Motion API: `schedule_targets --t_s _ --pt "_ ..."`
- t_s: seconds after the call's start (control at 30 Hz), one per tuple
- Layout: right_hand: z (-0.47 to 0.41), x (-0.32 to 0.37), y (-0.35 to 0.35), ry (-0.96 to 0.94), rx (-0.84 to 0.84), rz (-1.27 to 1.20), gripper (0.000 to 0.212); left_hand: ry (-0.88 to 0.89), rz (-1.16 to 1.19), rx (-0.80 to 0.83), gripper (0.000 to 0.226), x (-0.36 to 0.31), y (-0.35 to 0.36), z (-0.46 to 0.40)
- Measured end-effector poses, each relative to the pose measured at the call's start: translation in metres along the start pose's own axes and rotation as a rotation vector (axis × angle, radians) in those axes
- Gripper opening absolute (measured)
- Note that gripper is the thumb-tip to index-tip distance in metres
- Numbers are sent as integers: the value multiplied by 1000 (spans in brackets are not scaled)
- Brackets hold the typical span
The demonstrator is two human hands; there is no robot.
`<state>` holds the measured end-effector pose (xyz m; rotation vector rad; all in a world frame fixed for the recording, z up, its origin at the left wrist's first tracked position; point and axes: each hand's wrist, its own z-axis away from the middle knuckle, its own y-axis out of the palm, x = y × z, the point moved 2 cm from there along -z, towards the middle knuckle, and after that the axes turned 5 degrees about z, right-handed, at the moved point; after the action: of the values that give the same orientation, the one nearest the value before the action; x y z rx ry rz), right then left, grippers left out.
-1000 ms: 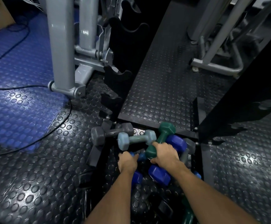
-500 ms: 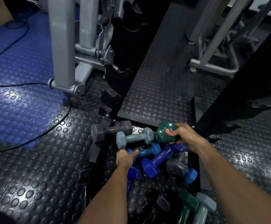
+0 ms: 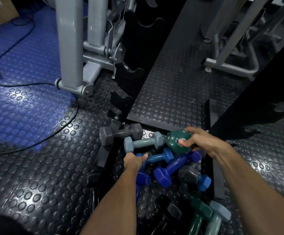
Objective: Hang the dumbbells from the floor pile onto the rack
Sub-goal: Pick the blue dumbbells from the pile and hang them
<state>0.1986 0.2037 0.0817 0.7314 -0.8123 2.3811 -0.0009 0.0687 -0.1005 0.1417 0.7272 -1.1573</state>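
The dark green dumbbell [image 3: 177,141] is sitting at the far right edge of the floor pile [image 3: 168,168], and the right hand [image 3: 199,139] is closing around it, thumb pressing on the rounded head and fingers wrapping over the top. Just left of it, a pale grey-blue dumbbell [image 3: 143,142] is lying crosswise, its right head touching the green one. The left hand [image 3: 132,161] is curling around one end of a blue dumbbell [image 3: 158,157], near the pale one. A larger dark blue dumbbell [image 3: 173,167] is resting diagonally in the middle of the pile, and a dark grey dumbbell [image 3: 120,133] is lying at the far left edge. The black rack [image 3: 134,53] is standing beyond the pile, its notched cradles showing no dumbbells. Left of it, a grey machine frame [image 3: 70,44] is rising from the studded floor [image 3: 36,175], and a black cable [image 3: 41,143] is curving across it.
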Motion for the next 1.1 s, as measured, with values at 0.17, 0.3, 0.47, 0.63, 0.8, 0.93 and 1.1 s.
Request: schedule_targets --t_s 0.17,0.3,0.47,0.63,0.8,0.93,1.1 --pt "12 3 6 -11 55 97 30 -14 3 -3 66 -2 -3 2" --pt "18 10 -6 -37 32 13 32 -11 17 2 64 -4 -4 6" --pt "43 41 -10 -117 84 -34 58 0 24 -3 61 -7 -5 13" --pt "91 52 -12 -212 136 4 45 13 -9 6 64 -4 -9 17" --pt "99 32 0 -127 127 -16 49 44 -159 10 56 -17 -9 27" --pt "89 5 19 18 164 -32 64 166 -564 -24 57 -47 -6 38" --pt "76 -23 47 151 333 -119 72 274 -848 -183 28 -73 1 51"
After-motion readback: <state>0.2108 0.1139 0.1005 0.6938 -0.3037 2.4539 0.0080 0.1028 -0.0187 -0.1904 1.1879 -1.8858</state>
